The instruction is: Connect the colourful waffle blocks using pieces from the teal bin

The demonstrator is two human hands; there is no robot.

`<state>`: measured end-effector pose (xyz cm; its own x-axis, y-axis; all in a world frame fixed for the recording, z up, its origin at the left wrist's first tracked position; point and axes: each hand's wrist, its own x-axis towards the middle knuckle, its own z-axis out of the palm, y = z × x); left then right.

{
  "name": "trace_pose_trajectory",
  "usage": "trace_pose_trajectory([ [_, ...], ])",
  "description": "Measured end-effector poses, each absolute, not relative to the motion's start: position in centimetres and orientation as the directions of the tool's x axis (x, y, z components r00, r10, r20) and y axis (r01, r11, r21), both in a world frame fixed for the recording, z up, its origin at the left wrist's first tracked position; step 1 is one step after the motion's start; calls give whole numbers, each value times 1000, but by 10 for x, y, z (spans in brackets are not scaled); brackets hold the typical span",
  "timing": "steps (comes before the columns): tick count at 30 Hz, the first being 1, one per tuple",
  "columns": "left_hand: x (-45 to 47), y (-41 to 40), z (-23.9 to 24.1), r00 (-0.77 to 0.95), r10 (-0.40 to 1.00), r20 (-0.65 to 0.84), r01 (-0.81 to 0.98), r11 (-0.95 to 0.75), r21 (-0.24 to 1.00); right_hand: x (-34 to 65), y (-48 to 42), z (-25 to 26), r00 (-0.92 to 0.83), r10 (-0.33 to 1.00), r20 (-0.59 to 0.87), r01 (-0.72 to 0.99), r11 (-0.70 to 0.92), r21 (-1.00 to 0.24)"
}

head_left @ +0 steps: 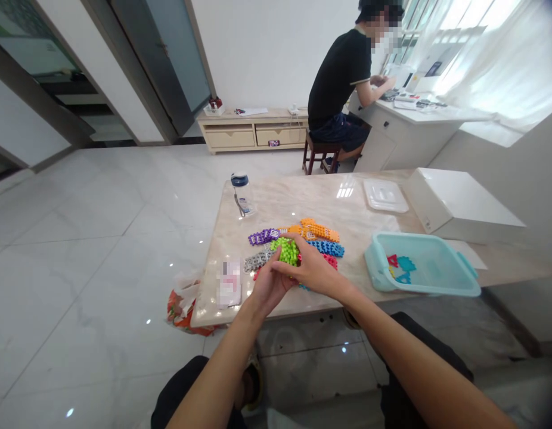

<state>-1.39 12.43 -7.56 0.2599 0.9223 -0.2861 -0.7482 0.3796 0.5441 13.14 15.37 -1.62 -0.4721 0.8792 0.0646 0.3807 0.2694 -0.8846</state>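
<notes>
Head view: lime-green connector pieces [285, 252] between your hands, colour groups laid around them on the table [231, 238].
Your right hand [315, 271] curves thumb and fingers narrowly around the green bunch; your left hand [272, 281] closes on its near-left side, far fingers hidden. Can't tell whether the bunch is lifted or resting. Purple row [263, 236], orange row [323, 230], blue row [328, 248], grey row [257, 261] and partly covered red pieces [331, 261] lie grouped by colour; that part looks well advanced, in my judgement. Left ungrouped: a few mixed pieces, including a red triangle [393, 260], in the turquoise tub [446, 288] to your right.
</notes>
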Motion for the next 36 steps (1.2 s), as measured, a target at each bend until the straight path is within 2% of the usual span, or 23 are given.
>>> trace_pose_trajectory([
  [12, -12, 120, -66, 284, 894, -348, -799, 421, 430, 130, 156, -30, -510, 854, 100, 424, 351, -835],
  [20, -12, 116, -66, 324, 897, -300, -736, 438, 515, 133, 153, -30, -546, 830, 116, 401, 381, -833],
  [27, -17, 118, -69, 283, 907, -311, -679, 419, 603, 134, 155, -36, -591, 771, 237, 360, 515, -778],
  [32, -25, 122, -69, 235, 908, -346, -609, 415, 675, 137, 160, -40, -614, 764, 196, 397, 515, -760],
  [36, -30, 121, -65, 285, 900, -329, -568, 435, 699, 139, 163, -44, -630, 746, 215, 402, 551, -731],
])
